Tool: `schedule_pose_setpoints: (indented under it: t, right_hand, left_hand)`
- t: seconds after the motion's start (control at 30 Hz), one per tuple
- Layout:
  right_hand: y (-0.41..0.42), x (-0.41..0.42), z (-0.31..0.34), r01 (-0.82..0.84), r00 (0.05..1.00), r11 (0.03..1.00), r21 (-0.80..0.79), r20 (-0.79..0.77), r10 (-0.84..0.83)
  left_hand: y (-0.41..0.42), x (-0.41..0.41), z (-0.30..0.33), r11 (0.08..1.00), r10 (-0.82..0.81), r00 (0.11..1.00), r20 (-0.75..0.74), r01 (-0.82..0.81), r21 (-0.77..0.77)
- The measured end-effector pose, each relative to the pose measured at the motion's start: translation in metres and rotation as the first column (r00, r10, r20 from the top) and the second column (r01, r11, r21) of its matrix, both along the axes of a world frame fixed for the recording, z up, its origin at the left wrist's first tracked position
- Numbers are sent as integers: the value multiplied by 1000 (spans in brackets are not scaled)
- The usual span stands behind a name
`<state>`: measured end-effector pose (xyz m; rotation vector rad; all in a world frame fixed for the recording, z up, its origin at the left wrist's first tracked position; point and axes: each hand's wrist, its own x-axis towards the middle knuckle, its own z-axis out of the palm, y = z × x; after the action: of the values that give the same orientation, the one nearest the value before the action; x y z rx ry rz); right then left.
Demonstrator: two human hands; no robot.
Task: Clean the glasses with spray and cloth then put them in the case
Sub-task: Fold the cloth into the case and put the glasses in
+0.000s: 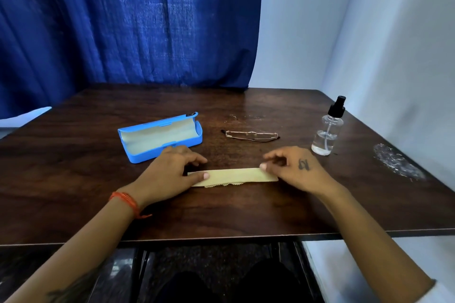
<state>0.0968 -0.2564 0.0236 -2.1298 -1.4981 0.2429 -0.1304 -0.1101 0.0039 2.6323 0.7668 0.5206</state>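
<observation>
A pale yellow cloth [232, 176], folded into a long narrow strip, lies flat on the dark wooden table [221, 211]. My left hand [170, 172] pinches its left end and my right hand [293, 170] pinches its right end. Behind the cloth, thin gold-rimmed glasses [251, 135] lie folded on the table, touched by neither hand. A blue glasses case [160, 139] sits open to the left of them, its pale lining empty. A clear spray bottle [328, 130] with a black nozzle stands upright at the right.
A blue curtain [123, 22] hangs behind the table and white walls [369, 32] close in at the right. A whitish smear [396, 162] marks the table's right side. The near table edge [221, 238] runs just above my knees.
</observation>
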Motion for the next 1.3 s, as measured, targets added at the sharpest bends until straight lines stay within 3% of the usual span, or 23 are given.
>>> schedule_pose_setpoints:
  t: [0.1,0.23,0.3,0.43,0.5,0.57,0.73,0.83,0.93,1.03,1.17,1.3]
  right_hand:
    - [2,-2,1,-24,998,996,-90,-59,19]
    - [-1,0,2,2,988,1000,-25,-152,-6]
    - [0,0,3,15,959,999,48,-282,0]
    - [9,-7,9,47,723,979,197,-683,103]
    - [16,-13,11,83,635,968,238,-761,133]
    - [26,-21,13,99,605,961,257,-783,147]
    - [61,-44,16,119,590,950,290,-790,167]
    - [87,-58,17,154,606,938,311,-780,159]
    - [110,-68,16,188,672,929,319,-731,115]
    - [131,-73,10,209,783,911,356,-619,62]
    - [149,-77,-2,139,935,886,442,-355,30]
    - [152,-81,-16,52,977,850,525,-203,66]
  left_hand:
    - [-1,1,4,996,-5,1000,-13,4,-87]
    - [-7,-2,7,974,26,997,75,-8,-228]
    - [-9,-4,9,939,83,981,173,-19,-344]
    - [-12,-7,15,793,270,877,398,31,-608]
    - [-14,-12,19,707,355,814,460,87,-701]
    - [-13,-20,21,674,423,762,491,98,-733]
    - [2,-40,15,742,572,610,548,-100,-663]
    - [13,-49,15,781,610,569,552,-315,-539]
    - [19,-52,20,782,624,543,562,-429,-453]
    - [23,-54,22,769,631,535,561,-526,-364]
    - [26,-54,18,750,635,546,546,-604,-268]
    - [28,-51,10,742,612,567,552,-652,-153]
